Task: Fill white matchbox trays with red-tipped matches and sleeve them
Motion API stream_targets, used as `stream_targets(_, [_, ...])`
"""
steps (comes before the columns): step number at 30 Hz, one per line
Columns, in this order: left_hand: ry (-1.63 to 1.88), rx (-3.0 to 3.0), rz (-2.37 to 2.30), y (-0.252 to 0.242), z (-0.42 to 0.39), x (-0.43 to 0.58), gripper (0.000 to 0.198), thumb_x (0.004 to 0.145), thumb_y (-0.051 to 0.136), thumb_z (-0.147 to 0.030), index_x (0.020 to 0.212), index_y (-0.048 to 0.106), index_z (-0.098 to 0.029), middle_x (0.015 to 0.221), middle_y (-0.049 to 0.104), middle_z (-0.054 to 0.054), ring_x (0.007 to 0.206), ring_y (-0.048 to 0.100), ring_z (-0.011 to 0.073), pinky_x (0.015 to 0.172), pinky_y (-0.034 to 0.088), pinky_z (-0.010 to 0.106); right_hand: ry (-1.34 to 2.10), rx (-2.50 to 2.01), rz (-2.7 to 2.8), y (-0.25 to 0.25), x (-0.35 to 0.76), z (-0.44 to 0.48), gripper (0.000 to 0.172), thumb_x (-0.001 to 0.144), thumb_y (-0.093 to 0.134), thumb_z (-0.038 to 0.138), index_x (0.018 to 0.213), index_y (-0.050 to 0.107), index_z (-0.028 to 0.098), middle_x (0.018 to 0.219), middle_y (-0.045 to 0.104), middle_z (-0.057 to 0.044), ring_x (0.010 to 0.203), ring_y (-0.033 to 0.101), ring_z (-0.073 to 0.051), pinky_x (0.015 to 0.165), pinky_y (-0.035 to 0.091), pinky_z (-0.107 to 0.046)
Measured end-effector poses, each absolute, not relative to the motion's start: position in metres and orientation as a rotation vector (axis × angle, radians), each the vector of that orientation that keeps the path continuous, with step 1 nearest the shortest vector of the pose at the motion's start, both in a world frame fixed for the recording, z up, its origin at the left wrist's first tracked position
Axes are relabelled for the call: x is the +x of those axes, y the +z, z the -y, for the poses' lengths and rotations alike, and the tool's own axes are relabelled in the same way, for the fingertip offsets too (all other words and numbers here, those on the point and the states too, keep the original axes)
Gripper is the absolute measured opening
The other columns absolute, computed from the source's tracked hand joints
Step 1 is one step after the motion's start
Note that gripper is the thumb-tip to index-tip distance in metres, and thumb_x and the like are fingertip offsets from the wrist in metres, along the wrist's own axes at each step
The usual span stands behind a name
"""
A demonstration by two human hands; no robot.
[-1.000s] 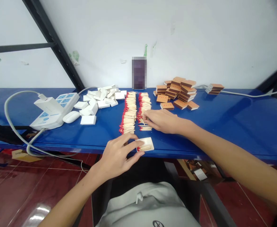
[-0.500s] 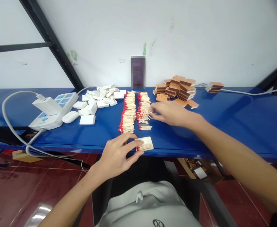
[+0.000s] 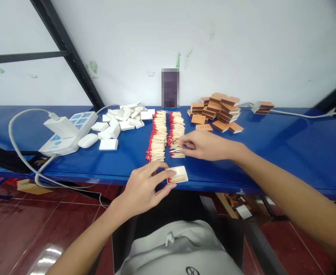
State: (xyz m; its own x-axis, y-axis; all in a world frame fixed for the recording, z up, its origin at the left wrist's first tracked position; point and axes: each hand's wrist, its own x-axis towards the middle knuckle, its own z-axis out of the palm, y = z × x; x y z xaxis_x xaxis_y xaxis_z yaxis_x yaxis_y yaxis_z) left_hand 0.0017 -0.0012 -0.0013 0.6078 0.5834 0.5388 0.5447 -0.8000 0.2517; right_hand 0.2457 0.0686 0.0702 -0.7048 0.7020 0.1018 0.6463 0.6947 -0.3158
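Observation:
My left hand (image 3: 147,185) grips a small white matchbox tray (image 3: 182,170) at the shelf's front edge. Several red-tipped matches lie inside the tray along its near side. Beyond it, my right hand (image 3: 203,145) is closed in a pinch on matches (image 3: 175,150) at the near end of the right-hand row of matches (image 3: 177,124). How many are between the fingertips is hidden. A second, longer row of matches (image 3: 158,135) runs parallel to its left, with the red heads facing left.
White empty-looking trays (image 3: 109,144) are heaped at the left, near a white mouse (image 3: 88,141) and a power strip (image 3: 70,139) with cables. Orange matchboxes (image 3: 221,109) are piled at the back right, and a small stack of matchboxes (image 3: 263,107) stands farther right. A blurred dark object (image 3: 170,88) leans on the wall.
My right hand has come a little nearer to me along the right-hand row, its fingertips now at the near matches. The left hand still holds the tray in place.

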Motion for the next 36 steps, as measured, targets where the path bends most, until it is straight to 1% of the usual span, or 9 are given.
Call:
stream_targets(7, [0.954,2.756,-0.970,-0.001,0.001,0.002,0.020,0.094,0.061,-0.030,0.112,0.067,-0.023,0.111,0.065,0.007,0.092,0.067,0.0192,0.076,0.054,0.031,0.403,-1.126,2.718,0.066,0.242,-0.068,0.019,0.089,0.055,0.026,0.074,0.062,0.017,0.062,0.051,0.003,0.055,0.040,-0.009,0.057,0.025,-0.025])
stream_targets(12, [0.941,2.753,-0.969,-0.002,0.001,0.001,0.021,0.094,0.062,-0.031,0.113,0.067,-0.024,0.111,0.065,0.007,0.093,0.067,0.0192,0.076,0.054,0.031,0.327,-1.053,2.734,0.066,0.250,-0.072,0.016,0.086,0.054,0.019,0.074,0.066,0.018,0.068,0.062,0.001,0.060,0.048,-0.011,0.060,0.028,-0.025])
stream_targets(16, [0.937,2.745,-0.972,-0.002,0.001,0.001,0.020,0.094,0.061,-0.031,0.112,0.067,-0.024,0.111,0.065,0.006,0.091,0.067,0.0185,0.076,0.054,0.031,0.256,-1.056,2.734,0.068,0.252,-0.071,0.014,0.085,0.058,0.024,0.082,0.071,0.018,0.076,0.068,-0.001,0.066,0.053,-0.012,0.062,0.030,-0.026])
stream_targets(18, [0.941,2.745,-0.969,-0.001,0.001,0.001,0.022,0.094,0.061,-0.031,0.115,0.065,-0.024,0.111,0.066,0.006,0.092,0.067,0.0186,0.077,0.055,0.031,0.241,-1.019,2.733,0.069,0.250,-0.070,0.017,0.087,0.059,0.029,0.084,0.071,0.018,0.075,0.067,-0.001,0.065,0.052,-0.012,0.063,0.030,-0.026])
stream_targets(22, [0.950,2.755,-0.954,0.000,0.002,0.001,0.027,0.094,0.062,-0.031,0.120,0.063,-0.023,0.113,0.067,0.007,0.096,0.067,0.0202,0.081,0.055,0.033,0.251,-0.941,2.804,0.066,0.245,-0.069,0.032,0.095,0.053,0.038,0.078,0.069,0.017,0.062,0.059,0.002,0.057,0.044,-0.010,0.067,0.030,-0.028])
stream_targets(25, [0.955,2.756,-0.965,0.001,0.002,0.001,0.029,0.094,0.062,-0.032,0.122,0.062,-0.022,0.114,0.067,0.007,0.097,0.068,0.0210,0.081,0.056,0.034,0.334,-0.940,2.818,0.063,0.242,-0.069,0.032,0.097,0.054,0.036,0.077,0.069,0.016,0.063,0.060,0.002,0.059,0.045,-0.011,0.068,0.032,-0.028])
stream_targets(28, [0.943,2.743,-0.974,0.002,0.002,0.002,0.032,0.094,0.062,-0.032,0.125,0.060,-0.022,0.114,0.067,0.007,0.097,0.068,0.0208,0.081,0.056,0.033,0.453,-0.998,2.801,0.066,0.242,-0.069,0.030,0.095,0.056,0.034,0.077,0.070,0.015,0.066,0.062,-0.001,0.061,0.049,-0.011,0.062,0.032,-0.026])
stream_targets(33, [0.937,2.733,-0.986,0.003,0.002,0.001,0.034,0.095,0.061,-0.033,0.127,0.059,-0.023,0.116,0.067,0.007,0.097,0.068,0.0206,0.080,0.056,0.033,0.681,-1.141,2.812,0.075,0.243,-0.073,0.031,0.092,0.060,0.045,0.085,0.070,0.016,0.069,0.065,-0.001,0.060,0.052,-0.012,0.057,0.034,-0.026])
stream_targets(36, [0.936,2.730,-0.990,0.003,0.002,0.001,0.033,0.095,0.061,-0.034,0.126,0.059,-0.023,0.115,0.067,0.007,0.097,0.068,0.0207,0.081,0.057,0.033,0.728,-1.160,2.859,0.080,0.241,-0.075,0.029,0.091,0.061,0.044,0.087,0.068,0.017,0.075,0.067,-0.002,0.064,0.055,-0.014,0.057,0.036,-0.026])
